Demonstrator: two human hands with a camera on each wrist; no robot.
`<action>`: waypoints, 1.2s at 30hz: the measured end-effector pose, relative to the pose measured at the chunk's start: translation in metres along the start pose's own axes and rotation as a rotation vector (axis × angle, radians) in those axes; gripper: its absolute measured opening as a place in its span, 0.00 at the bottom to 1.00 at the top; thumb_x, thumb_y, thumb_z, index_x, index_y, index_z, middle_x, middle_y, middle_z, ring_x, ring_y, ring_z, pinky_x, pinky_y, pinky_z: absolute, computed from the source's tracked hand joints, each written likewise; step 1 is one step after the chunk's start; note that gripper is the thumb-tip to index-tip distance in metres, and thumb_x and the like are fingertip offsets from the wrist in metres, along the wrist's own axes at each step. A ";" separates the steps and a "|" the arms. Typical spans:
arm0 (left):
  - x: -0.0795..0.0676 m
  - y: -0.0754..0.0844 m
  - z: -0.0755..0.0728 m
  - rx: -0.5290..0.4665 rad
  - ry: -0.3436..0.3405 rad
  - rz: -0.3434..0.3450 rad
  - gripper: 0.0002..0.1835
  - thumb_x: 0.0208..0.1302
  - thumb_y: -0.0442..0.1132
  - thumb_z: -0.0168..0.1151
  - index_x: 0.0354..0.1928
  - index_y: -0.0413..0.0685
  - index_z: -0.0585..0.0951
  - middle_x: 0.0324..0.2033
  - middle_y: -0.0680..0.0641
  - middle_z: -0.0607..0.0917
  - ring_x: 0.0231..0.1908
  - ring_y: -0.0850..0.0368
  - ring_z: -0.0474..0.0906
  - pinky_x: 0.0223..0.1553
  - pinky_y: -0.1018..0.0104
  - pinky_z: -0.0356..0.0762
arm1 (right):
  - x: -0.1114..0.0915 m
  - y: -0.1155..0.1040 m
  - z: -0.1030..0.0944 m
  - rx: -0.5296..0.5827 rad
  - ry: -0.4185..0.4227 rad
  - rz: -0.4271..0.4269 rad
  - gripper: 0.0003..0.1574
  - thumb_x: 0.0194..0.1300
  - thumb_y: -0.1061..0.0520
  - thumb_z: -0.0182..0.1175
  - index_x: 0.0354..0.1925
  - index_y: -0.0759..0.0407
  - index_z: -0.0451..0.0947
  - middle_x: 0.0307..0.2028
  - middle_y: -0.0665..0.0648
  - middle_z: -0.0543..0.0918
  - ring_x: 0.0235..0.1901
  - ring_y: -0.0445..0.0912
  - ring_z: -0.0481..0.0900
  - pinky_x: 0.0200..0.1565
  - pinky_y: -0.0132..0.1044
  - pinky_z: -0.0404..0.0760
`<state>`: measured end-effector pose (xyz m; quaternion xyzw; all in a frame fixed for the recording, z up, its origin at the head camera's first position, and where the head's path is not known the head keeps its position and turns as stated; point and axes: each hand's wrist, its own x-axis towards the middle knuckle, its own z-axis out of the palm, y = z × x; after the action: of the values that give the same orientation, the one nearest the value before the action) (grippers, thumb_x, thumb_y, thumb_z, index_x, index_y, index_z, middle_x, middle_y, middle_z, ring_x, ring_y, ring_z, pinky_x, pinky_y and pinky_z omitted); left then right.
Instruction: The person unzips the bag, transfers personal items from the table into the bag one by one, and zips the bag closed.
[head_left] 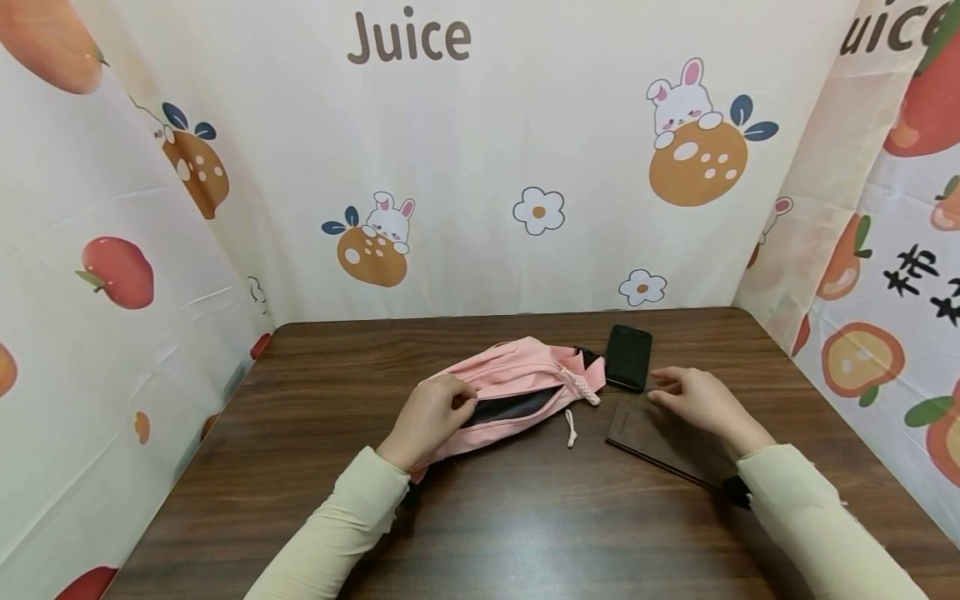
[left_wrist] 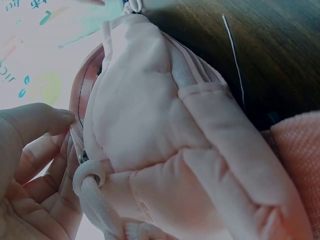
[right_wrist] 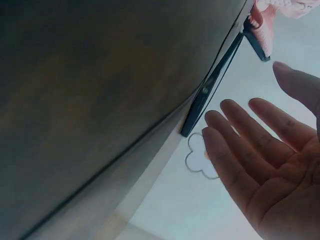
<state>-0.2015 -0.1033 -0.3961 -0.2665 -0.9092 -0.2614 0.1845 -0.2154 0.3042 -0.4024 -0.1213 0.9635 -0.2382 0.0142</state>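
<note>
A pink waist bag (head_left: 517, 362) lies on the table with its zipped pocket gaping, dark lining showing inside. The left hand (head_left: 431, 417) pinches the edge of that opening; in the left wrist view, thumb and fingers of the left hand (left_wrist: 37, 170) grip the fabric beside the zip, near a corded zip pull (left_wrist: 92, 192). Over a brown notebook (head_left: 652, 433) hovers the right hand (head_left: 701, 404), holding nothing. Its fingers are extended and slightly parted in the right wrist view, where the right hand (right_wrist: 272, 170) is seen palm-on. A black phone (head_left: 628, 358) lies just beyond its fingertips.
The dark wood table (head_left: 517, 517) ends at a printed curtain (head_left: 480, 167) behind, with more curtain along both sides. A white cord pull (head_left: 572, 429) trails from the bag toward the notebook. A black buckle (head_left: 587, 357) sits at the bag's right end, next to the phone.
</note>
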 end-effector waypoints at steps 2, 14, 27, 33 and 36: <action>0.000 0.000 0.000 -0.003 0.000 0.002 0.06 0.55 0.32 0.67 0.25 0.51 0.85 0.23 0.56 0.81 0.26 0.65 0.73 0.32 0.69 0.74 | -0.003 0.004 -0.002 -0.020 -0.026 0.004 0.30 0.65 0.52 0.63 0.58 0.70 0.74 0.45 0.70 0.85 0.42 0.60 0.85 0.44 0.57 0.80; -0.001 0.001 -0.001 -0.013 0.004 0.023 0.06 0.54 0.30 0.66 0.26 0.50 0.85 0.23 0.56 0.82 0.26 0.65 0.74 0.33 0.69 0.74 | -0.018 0.024 -0.009 -0.063 -0.159 0.038 0.35 0.60 0.50 0.68 0.57 0.74 0.74 0.47 0.71 0.83 0.44 0.61 0.82 0.43 0.56 0.79; -0.001 0.004 -0.001 -0.024 0.008 0.035 0.07 0.54 0.30 0.65 0.25 0.51 0.85 0.23 0.56 0.82 0.26 0.66 0.73 0.31 0.72 0.73 | -0.022 0.027 -0.012 0.001 -0.238 0.082 0.31 0.59 0.50 0.68 0.52 0.73 0.78 0.30 0.54 0.79 0.28 0.44 0.71 0.31 0.40 0.70; -0.001 0.006 -0.001 -0.019 0.010 0.034 0.06 0.54 0.31 0.66 0.24 0.50 0.85 0.22 0.56 0.81 0.26 0.65 0.73 0.30 0.72 0.72 | -0.022 0.024 -0.012 0.018 -0.248 0.064 0.27 0.59 0.53 0.68 0.48 0.73 0.80 0.25 0.51 0.73 0.26 0.43 0.67 0.30 0.37 0.65; -0.001 0.006 -0.001 -0.021 0.006 0.023 0.06 0.54 0.31 0.67 0.25 0.50 0.85 0.23 0.56 0.82 0.26 0.65 0.74 0.30 0.72 0.72 | -0.021 0.024 -0.014 0.015 -0.260 0.063 0.25 0.59 0.53 0.68 0.47 0.72 0.80 0.26 0.51 0.74 0.27 0.44 0.68 0.31 0.38 0.66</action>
<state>-0.1968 -0.1000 -0.3935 -0.2781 -0.9028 -0.2694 0.1873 -0.2013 0.3363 -0.4022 -0.1207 0.9551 -0.2270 0.1473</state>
